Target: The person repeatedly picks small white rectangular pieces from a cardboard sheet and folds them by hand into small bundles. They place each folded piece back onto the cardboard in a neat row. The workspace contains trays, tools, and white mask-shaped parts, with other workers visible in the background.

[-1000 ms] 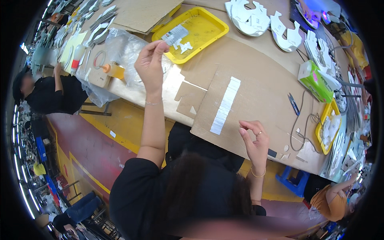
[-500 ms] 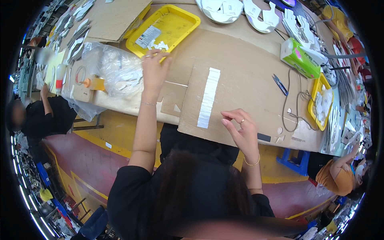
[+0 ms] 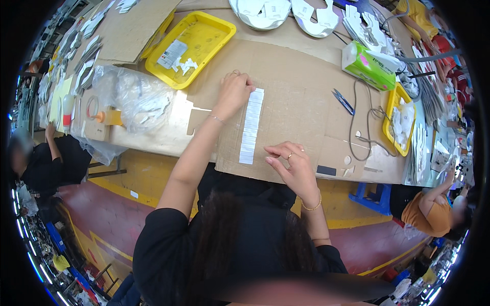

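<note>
Both hands (image 3: 234,95) (image 3: 296,168) curl partway, left's hold unclear, right empty; the larger yellow tray (image 3: 205,38) contains white pieces (image 3: 188,65).

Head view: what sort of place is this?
Probably a factory floor or workshop for manual work. Signs: a cardboard-covered worktable, piles of similar white cut-out pieces, shallow yellow tray, and other people at neighbouring spots, such as one in an orange top.

A straight row of thin white rectangular pieces (image 3: 251,126) lies flat on the brown cardboard sheet (image 3: 301,122), near the sheet's left edge, running from close to its near edge toward its far side, far end slanting slightly right. Crosswise lines divide it; whether pieces overlap is unclear.
</note>
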`<move>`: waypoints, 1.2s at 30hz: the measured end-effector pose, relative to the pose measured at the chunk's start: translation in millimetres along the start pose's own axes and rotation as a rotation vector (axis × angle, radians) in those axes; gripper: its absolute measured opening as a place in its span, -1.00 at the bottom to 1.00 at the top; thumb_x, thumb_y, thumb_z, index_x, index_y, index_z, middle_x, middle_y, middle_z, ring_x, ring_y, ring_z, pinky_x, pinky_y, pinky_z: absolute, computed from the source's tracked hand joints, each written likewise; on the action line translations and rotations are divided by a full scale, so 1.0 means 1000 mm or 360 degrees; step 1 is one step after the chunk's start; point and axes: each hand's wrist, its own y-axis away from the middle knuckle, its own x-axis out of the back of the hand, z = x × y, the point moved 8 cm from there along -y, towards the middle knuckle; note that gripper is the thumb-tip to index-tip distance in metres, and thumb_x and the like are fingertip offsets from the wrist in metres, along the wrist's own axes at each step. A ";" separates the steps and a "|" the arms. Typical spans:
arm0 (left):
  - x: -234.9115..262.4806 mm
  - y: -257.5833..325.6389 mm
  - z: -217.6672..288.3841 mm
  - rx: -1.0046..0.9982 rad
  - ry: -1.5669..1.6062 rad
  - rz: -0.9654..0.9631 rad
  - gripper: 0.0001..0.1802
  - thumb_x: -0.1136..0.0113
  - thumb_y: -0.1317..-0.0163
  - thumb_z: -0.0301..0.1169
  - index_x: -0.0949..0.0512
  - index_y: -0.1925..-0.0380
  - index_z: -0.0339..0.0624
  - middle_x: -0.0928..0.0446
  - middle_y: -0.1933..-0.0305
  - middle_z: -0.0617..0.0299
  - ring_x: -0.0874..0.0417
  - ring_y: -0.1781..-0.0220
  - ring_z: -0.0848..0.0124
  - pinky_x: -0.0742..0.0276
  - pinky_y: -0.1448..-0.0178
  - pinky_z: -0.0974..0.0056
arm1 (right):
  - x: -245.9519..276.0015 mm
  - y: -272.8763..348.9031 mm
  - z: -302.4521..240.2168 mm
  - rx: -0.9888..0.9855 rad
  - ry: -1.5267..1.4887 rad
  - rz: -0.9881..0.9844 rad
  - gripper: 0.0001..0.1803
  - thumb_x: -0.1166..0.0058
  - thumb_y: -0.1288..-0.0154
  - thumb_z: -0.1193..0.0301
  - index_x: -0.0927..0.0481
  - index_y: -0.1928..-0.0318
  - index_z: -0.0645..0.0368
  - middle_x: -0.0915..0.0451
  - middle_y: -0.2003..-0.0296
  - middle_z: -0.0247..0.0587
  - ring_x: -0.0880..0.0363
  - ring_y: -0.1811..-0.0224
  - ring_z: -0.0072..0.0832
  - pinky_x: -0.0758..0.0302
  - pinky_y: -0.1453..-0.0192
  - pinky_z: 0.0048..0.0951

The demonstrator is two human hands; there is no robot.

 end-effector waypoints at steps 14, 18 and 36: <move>-0.005 -0.005 -0.018 0.0093 0.0305 -0.0069 -0.84 -0.26 -0.13 -0.37 -0.59 0.38 -0.24 -0.53 0.29 0.03 -0.53 0.12 0.08 -0.43 0.00 0.09 | -0.001 -0.007 -0.007 0.0108 0.0012 0.0016 -0.78 -0.24 -0.18 0.38 -0.67 0.19 0.21 -0.59 0.36 -0.25 -0.55 0.30 -0.36 -0.31 0.05 -0.41; -0.002 0.000 -0.010 0.0026 0.0201 -0.0066 -0.83 -0.31 -0.10 -0.36 -0.60 0.39 -0.22 -0.52 0.30 0.07 -0.52 0.13 0.11 -0.43 -0.01 0.11 | -0.003 -0.007 -0.008 0.0126 0.0041 -0.0002 -0.79 -0.23 -0.18 0.38 -0.67 0.19 0.20 -0.58 0.38 -0.25 -0.54 0.31 -0.37 -0.31 0.06 -0.41; -0.013 -0.005 -0.019 0.0014 0.0151 -0.0049 -0.84 -0.19 -0.23 -0.34 -0.59 0.36 -0.23 -0.57 0.30 0.06 -0.56 0.25 0.17 -0.44 0.10 0.17 | -0.004 -0.003 0.002 0.0092 0.0082 0.0008 -0.77 -0.23 -0.18 0.37 -0.67 0.18 0.20 -0.58 0.37 -0.25 -0.53 0.30 -0.35 -0.30 0.05 -0.39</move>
